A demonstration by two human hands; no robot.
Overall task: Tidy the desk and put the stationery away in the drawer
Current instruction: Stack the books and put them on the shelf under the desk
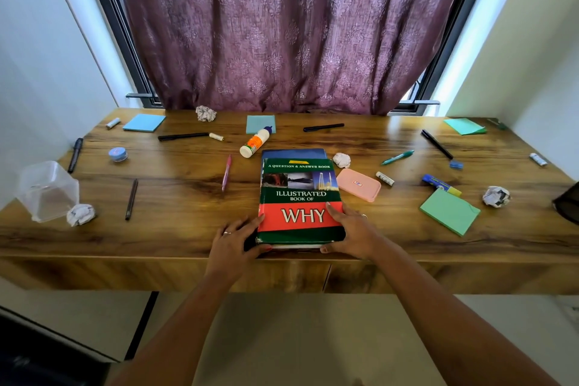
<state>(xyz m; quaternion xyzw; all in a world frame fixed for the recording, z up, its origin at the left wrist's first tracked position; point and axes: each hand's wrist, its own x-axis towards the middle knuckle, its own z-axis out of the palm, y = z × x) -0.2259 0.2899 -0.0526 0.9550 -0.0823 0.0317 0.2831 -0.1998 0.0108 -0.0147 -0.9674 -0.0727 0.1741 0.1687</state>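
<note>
Book (299,194) flat at near edge of desk (188,229), centre, stacked on a blue book (293,153) whose far end shows beyond it.
Left hand (233,240): fingers curled round near-left corner, thumb at near edge.
Right hand (354,229): fingers laid on cover at near-right corner, thumb tucked at near edge, pinching that corner.
Drawer (376,279) under desk edge, closed.
Stationery scattered, none put away: glue bottle (254,142) just beyond the books, pink pen (226,172) to the left, pink case (358,184) just right of the cover, paper ball (341,160) near the far-right corner.

Judged step: squaring or lifting the stack. Tidying barely begun.

Risks:
- Cannot tell whether thumbs reach under both books. If only the top one lifts, possible drag of the lower one off the near edge.
- Push away from body: likely contact with glue bottle and paper ball, both free to roll.
- Swing to the right: likely knock to pink case.
- Drawer closed while both hands occupied: awkward one-handed hold, possible drop.
</note>
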